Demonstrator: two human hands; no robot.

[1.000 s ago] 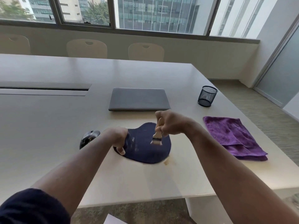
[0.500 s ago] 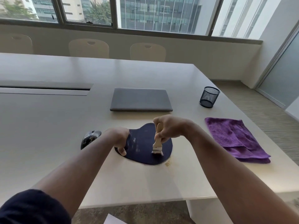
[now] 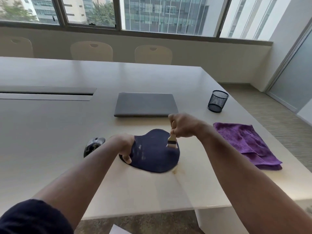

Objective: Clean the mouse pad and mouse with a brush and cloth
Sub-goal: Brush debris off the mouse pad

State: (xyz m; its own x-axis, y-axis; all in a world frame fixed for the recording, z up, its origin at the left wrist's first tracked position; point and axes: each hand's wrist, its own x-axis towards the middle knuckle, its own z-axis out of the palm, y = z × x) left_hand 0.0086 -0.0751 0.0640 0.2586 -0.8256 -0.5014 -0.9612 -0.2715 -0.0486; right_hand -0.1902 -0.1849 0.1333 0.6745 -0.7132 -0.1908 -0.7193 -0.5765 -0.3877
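1. Mouse pad [image 3: 152, 154], dark navy, lies flat on the table [image 3: 50, 132] near its front edge, centre of view.
2. Left hand [image 3: 125, 146] sits on the pad's 9 o'clock edge; fingers curled down over the rim, gripping it, thumb tip on the pad's near-left border.
3. Right hand [image 3: 184, 125] is above the pad's 1 o'clock area, fingers closed round the wooden handle of a brush [image 3: 172, 141].
4. Brush hangs nearly upright, handle up, dark band above pale bristles. Bristles meet the pad surface at its 3 o'clock side; bristle tips are blurred.
5. Mouse [image 3: 93, 146], black and glossy, rests on the table at 9 o'clock from the pad, just beyond the left wrist, not touching the pad.
6. Cloth [image 3: 244, 144], purple, folded, lies flat on the table at 3 o'clock from the pad, apart from it, close to the table's right edge.
7. Laptop [image 3: 146, 104], grey, lid closed, lies at 12 o'clock from the pad.
8. Mesh cup [image 3: 217, 101], black, stands upright at 2 o'clock from the pad, to the right of the laptop.
9. Small brownish stain [image 3: 174, 171] marks the table at the pad's 5 o'clock edge.
10. Dark sleeve [image 3: 30, 217] covers the left upper arm; both forearms bare.
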